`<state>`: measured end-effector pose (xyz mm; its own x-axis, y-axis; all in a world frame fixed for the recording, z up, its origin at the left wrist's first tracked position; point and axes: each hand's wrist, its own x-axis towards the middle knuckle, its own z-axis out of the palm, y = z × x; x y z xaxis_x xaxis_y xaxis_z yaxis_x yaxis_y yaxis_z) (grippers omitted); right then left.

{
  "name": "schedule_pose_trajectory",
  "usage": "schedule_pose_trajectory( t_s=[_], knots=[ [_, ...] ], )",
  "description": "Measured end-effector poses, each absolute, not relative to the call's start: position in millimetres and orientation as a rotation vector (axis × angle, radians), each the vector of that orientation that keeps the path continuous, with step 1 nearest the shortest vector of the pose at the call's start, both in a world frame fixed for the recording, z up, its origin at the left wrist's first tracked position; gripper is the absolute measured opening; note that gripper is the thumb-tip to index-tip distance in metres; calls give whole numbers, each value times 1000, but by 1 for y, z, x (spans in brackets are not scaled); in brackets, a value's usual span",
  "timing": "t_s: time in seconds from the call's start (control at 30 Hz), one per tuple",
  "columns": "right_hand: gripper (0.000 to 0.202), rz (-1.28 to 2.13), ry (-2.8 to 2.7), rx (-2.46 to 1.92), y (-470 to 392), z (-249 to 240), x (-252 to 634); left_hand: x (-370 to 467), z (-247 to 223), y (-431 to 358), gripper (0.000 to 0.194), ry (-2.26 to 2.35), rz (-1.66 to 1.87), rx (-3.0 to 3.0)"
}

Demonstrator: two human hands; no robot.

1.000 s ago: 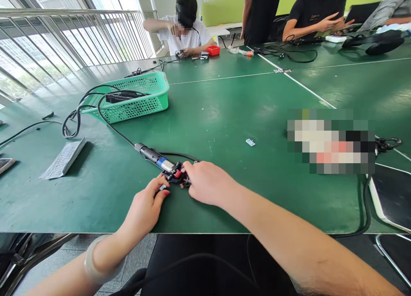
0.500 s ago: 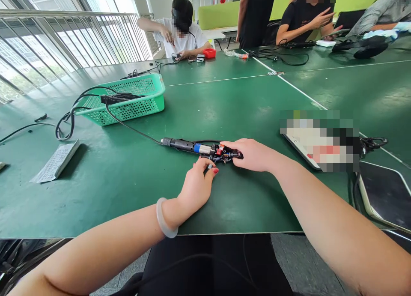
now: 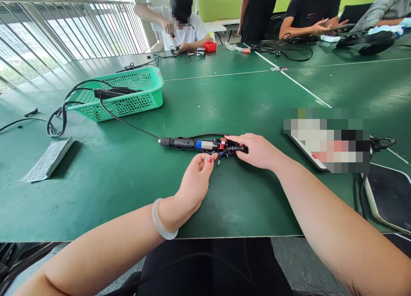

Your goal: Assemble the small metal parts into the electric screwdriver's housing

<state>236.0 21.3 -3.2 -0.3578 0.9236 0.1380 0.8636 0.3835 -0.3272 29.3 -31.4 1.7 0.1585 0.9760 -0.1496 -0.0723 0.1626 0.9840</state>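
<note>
A slim black device with a blue band, a silver section and exposed wires lies across the green table. A cable joins its left end. My right hand grips its black right end between thumb and fingers. Just below the device's middle is my left hand, wearing a pale bangle, its thumb and index finger pinched together beside the loose wires. Whatever sits between those fingertips is too small to make out.
A green basket of cables stands back left, a folded paper nearer. At right lie a blurred-out item and a dark tablet-like device. People sit across the table.
The fingers of my left hand have closed together near the wires. My right hand and the device's right end have shifted slightly right and up in view.
</note>
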Motion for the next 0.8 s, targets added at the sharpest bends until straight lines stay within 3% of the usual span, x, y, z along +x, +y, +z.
schedule_pose_trajectory(
  t_s=[0.4, 0.8],
  knots=[
    [55, 274, -2304, -1591, 18, -6, 236, 19, 1, -20, 16, 1076, 1270, 918],
    [56, 270, -2265, -1535, 20, -12, 236, 37, -5, -22, 17, 777, 1151, 829]
  ],
)
